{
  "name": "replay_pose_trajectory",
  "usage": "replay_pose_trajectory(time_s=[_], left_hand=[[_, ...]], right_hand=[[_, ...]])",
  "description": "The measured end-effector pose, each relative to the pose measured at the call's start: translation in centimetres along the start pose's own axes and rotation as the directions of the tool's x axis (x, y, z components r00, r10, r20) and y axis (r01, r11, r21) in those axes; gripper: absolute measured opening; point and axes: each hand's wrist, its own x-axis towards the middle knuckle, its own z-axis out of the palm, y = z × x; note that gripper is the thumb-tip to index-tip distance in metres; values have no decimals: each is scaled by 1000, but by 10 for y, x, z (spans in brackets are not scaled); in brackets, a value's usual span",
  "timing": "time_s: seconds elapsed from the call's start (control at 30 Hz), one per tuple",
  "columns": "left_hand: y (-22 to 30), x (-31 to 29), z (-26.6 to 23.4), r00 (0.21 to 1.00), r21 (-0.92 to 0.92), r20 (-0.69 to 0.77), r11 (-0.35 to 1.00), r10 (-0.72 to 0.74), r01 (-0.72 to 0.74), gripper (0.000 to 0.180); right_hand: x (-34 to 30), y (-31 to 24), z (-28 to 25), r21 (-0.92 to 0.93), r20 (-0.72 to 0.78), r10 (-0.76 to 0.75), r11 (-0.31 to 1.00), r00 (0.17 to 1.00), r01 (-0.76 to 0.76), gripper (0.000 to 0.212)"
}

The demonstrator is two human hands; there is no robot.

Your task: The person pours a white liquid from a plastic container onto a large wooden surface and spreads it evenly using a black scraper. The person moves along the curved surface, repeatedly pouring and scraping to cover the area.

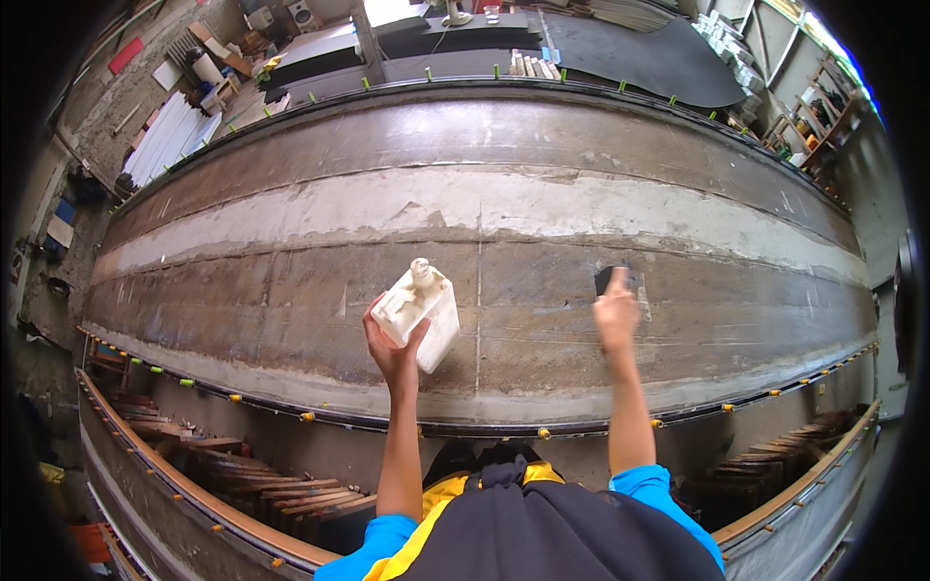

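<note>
Fingers of left hand [391,356] clasp white jug [418,320] at centre; right hand [615,316], centre-right, touches black pad [604,282], fingers' closure unclear.

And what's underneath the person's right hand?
A flat black piece peeks out beside the right hand, over the long brown-grey worktop. The hand covers part of it, so its full shape can't be seen.

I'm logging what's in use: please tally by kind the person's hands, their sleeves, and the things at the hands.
Bare hands: 2 (left hand, right hand)
Blue sleeves: 2 (left sleeve, right sleeve)
White plastic jug: 1, in the left hand
Black flat piece: 1, at the right hand
Total: 6
</note>
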Motion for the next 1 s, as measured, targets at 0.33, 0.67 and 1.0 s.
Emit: replay_pose_trajectory(time_s=[0.33,0.67,1.0], left_hand=[[4,12,10,998,-1,49,999,42,-42,66],[13,2,9,986,10,164,1000,16,-18,67],[8,0,30,982,9,184,1000,27,-30,66]], right_hand=[[-74,-29,20,-99,76,-797,592,599,800,29],[62,68,3,412,290,-406,870,867,270,78],[58,70,25,-405,-182,-318,886,930,224,34]])
